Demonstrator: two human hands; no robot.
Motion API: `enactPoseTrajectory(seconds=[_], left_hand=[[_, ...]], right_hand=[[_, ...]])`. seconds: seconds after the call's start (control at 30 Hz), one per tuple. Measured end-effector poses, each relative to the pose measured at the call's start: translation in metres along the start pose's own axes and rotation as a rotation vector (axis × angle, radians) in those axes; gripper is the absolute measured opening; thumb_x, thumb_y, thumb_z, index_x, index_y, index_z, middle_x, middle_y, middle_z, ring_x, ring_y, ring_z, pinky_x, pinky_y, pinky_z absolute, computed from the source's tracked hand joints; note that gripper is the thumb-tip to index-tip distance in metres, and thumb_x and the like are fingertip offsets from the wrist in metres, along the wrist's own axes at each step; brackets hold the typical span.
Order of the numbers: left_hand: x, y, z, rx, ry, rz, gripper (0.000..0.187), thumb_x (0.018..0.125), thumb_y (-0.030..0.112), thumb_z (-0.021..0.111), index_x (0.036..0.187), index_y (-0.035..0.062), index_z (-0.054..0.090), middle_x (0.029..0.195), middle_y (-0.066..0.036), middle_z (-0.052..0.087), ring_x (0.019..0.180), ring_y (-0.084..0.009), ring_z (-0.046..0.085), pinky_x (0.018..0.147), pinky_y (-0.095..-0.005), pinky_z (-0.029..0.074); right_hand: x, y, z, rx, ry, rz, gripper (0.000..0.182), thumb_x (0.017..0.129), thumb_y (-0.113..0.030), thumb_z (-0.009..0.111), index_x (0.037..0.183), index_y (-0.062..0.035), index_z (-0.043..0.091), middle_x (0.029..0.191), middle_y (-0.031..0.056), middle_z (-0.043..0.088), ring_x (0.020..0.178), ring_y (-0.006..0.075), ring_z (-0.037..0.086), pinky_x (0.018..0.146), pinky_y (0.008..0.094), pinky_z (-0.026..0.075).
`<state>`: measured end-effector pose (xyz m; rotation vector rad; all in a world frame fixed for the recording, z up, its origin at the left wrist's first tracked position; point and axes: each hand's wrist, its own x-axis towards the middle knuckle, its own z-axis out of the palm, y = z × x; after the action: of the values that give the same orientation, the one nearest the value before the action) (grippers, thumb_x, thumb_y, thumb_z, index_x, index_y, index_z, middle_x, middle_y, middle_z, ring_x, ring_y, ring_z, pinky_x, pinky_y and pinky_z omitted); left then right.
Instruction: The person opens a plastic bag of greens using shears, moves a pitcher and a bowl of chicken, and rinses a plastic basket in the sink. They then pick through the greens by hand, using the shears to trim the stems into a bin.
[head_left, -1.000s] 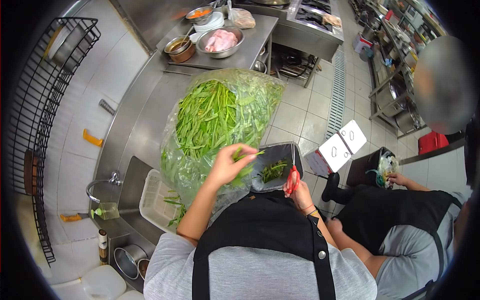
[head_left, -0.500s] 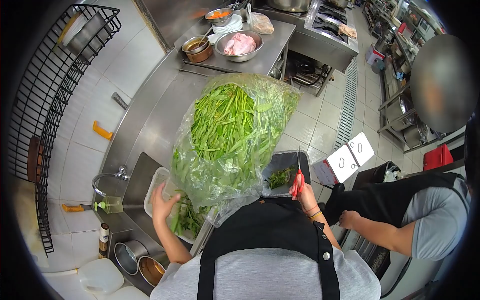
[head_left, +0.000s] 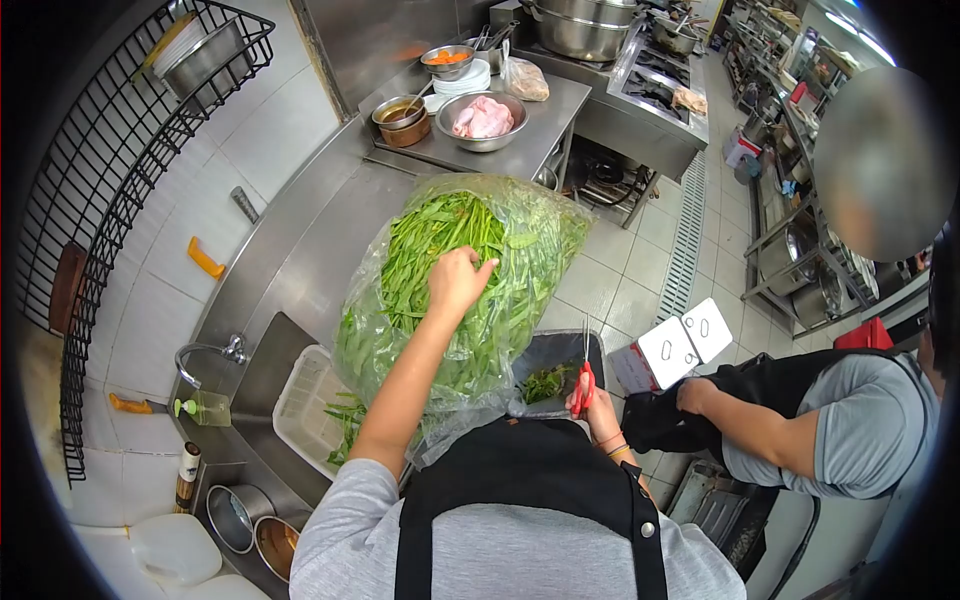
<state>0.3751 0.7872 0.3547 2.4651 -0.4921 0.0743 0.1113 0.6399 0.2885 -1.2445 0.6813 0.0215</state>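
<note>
Head view, 1 only: left hand [head_left: 458, 280] down on the pile of leafy greens [head_left: 430, 240], inside an open plastic bag [head_left: 385, 375]; fingers curled in, grip narrow, thumb set apart; cannot tell from here whether closed on any stems. Right hand [head_left: 603, 420] wrapped around red scissors [head_left: 583, 388], blades pointing away from the body, above the near part of a dark bin [head_left: 555, 350] with green trimmings [head_left: 543, 384] inside. Left of the bag, a white crate [head_left: 285, 405] in the sink [head_left: 262, 365], with more greens [head_left: 345, 425] at the side nearest the bag. Off to the right, a 2nd person [head_left: 868, 445], well apart from both hands. For a sound pick, judged from this view: take a small bunch only, pinch low on the stems, lift gently to avoid tangling or bruising leaves. Keep the bag film out of the fingers. Keep the blades low and clear of the left wrist; with stems over the bin, hold fingertips well back from the cutting line.
</note>
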Motion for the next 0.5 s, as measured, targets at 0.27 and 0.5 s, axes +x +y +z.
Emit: enactPoseTrajectory(seconds=[0.27, 0.5], left_hand=[[0.045, -0.020, -0.035, 0.005, -0.067, 0.023, 0.021, 0.069, 0.021, 0.064, 0.071, 0.0023, 0.055, 0.072, -0.015, 0.062, 0.069, -0.0271, 0.062, 0.062, -0.0373, 0.049], [0.038, -0.008, -0.150, -0.405, -0.127, 0.044, 0.014, 0.079, 0.009, 0.061, 0.075, 0.0031, 0.048, 0.063, -0.005, 0.057, 0.050, -0.0103, 0.053, 0.047, -0.0226, 0.043]], right_hand=[[-0.012, 0.011, -0.009, 0.022, -0.018, -0.027, 0.049, 0.087, -0.049, 0.043, 0.066, -0.0062, 0.052, 0.063, 0.0050, 0.054, 0.049, 0.0086, 0.046, 0.048, 0.0196, 0.037], [-0.012, 0.008, -0.008, 0.036, -0.079, -0.032, 0.046, 0.088, -0.046, 0.045, 0.066, -0.0067, 0.052, 0.062, 0.0022, 0.054, 0.049, 0.0065, 0.044, 0.048, 0.0191, 0.036]])
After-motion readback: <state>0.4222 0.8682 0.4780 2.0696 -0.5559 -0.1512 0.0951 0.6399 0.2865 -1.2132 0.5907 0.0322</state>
